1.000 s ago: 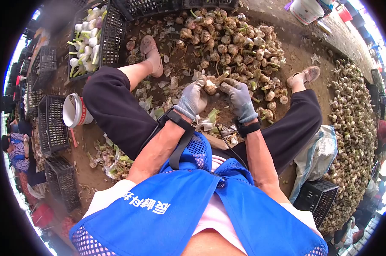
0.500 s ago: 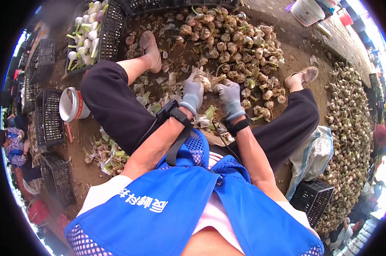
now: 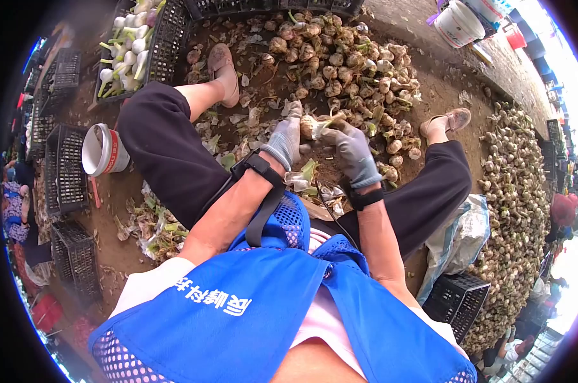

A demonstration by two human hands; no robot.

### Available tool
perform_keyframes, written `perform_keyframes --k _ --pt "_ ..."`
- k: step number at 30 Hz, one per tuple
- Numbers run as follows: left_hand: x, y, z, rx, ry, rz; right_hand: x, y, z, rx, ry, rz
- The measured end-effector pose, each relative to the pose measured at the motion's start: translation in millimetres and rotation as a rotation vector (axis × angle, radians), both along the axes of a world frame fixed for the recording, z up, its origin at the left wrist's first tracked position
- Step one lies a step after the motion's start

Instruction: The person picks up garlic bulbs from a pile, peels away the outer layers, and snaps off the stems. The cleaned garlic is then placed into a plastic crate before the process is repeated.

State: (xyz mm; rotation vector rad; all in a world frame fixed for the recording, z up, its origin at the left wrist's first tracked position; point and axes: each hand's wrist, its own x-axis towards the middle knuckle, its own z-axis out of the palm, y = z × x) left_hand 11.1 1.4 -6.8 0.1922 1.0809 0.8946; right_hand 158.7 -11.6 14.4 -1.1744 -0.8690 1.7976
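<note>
My right hand [image 3: 353, 152], in a grey glove, is closed round the stem of a dirty garlic bulb [image 3: 311, 127]. The bulb points left, its pale base near my other palm. My left hand [image 3: 287, 135], also gloved, is held upright beside the bulb with its fingers stretched out and thumb apart. Beyond both hands, a heap of soil-covered garlic bulbs [image 3: 359, 70] lies on the ground between my feet. Loose skins and peelings [image 3: 241, 127] are scattered below and left of my hands.
At upper left stands a black crate [image 3: 166, 51] holding cleaned white garlic. A white bucket [image 3: 104, 152] is by my left knee, near more black crates [image 3: 65, 169]. On the right lie a white sack [image 3: 458, 236], a small black crate [image 3: 456, 300] and a long garlic pile [image 3: 516, 223].
My left hand has opened from the garlic bulb, its fingers now straight. My right hand has turned and moved slightly right and down, keeping the stem. The whole view has shifted slightly.
</note>
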Motion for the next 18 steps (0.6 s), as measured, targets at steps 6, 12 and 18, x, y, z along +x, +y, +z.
perform_keyframes --k 6,12,18 --pt "6 -10 7 0.501 0.306 -0.088 -4 6 -13 -0.083 0.185 -0.096" --pt "-22 -16 20 0.183 -0.202 -0.201 3 3 1 0.060 0.073 0.064" --pt "-14 16 -34 0.461 0.339 -0.305 9 0 -3 0.050 0.079 0.015"
